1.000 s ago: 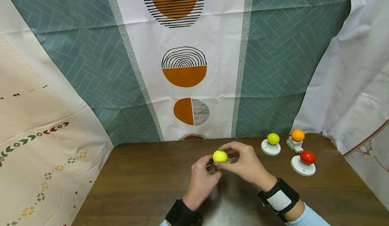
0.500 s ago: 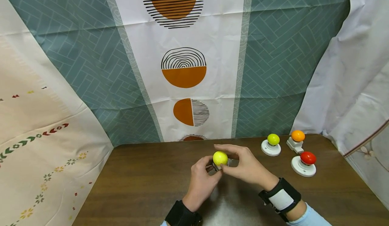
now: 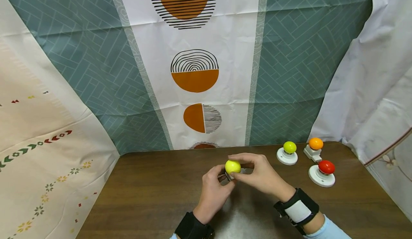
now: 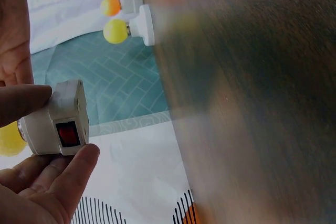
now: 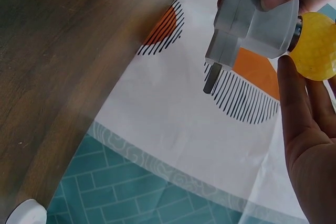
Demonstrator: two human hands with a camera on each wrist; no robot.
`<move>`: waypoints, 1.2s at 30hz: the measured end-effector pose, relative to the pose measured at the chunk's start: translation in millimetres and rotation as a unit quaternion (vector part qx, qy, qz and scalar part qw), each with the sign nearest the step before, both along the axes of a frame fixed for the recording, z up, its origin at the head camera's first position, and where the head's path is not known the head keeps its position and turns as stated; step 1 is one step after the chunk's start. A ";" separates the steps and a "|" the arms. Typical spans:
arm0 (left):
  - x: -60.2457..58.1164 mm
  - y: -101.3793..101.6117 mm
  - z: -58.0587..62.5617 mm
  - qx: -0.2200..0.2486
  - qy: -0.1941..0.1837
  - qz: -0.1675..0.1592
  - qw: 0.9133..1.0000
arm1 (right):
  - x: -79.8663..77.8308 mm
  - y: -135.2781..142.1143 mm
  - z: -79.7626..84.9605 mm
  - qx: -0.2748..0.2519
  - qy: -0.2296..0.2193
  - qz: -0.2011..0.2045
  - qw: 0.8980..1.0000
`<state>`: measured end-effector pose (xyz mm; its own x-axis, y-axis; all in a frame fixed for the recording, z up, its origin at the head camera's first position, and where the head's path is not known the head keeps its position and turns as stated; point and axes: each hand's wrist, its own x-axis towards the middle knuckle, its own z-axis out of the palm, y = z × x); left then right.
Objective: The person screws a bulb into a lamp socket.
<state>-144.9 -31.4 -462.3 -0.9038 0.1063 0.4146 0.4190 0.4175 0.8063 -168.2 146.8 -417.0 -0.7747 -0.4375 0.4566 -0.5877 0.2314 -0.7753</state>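
A yellow light bulb (image 3: 233,166) sits in a white plug-in lamp holder (image 4: 55,119), held up above the table between both hands. My left hand (image 3: 214,192) grips the holder; in the left wrist view, its fingers flank a red rocker switch (image 4: 68,134). Thumb and fingers of my right hand (image 3: 262,174) curl round the bulb from the right. The right wrist view shows a flat metal prong (image 5: 212,78) sticking out of the holder, and the bulb's dark neck right at the holder's mouth. In the head view, the fingers hide most of the holder.
At the table's back right stand a green bulb (image 3: 289,147) on a round white base, an orange bulb (image 3: 315,143) in a white plug-in holder, and a red bulb (image 3: 326,167) on another round base. Patterned cloth (image 3: 289,71) hangs behind the brown table (image 3: 154,189).
My right fingers loosened and shifted round the yellow bulb, then came back in close about it. My left hand stays in place with the lamp holder.
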 end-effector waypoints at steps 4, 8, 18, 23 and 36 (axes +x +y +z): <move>-0.2 -0.1 -0.2 0.000 0.001 0.002 1.000 | 1.1 -1.4 0.4 -0.007 0.001 -0.013 1.000; -0.7 -0.1 0.1 -0.001 0.001 0.002 1.000 | 1.7 -3.3 0.3 -0.015 0.004 -0.033 0.999; 0.1 0.3 2.4 -0.001 0.009 -0.002 1.000 | -0.2 1.6 4.1 0.004 0.003 -0.008 1.000; 0.2 1.0 3.1 0.002 0.006 -0.003 1.000 | -0.4 3.2 5.6 0.013 -0.018 0.022 0.999; 3.6 0.6 1.6 0.002 -0.005 -0.004 1.000 | 2.5 0.8 3.4 -0.008 -0.012 0.000 1.000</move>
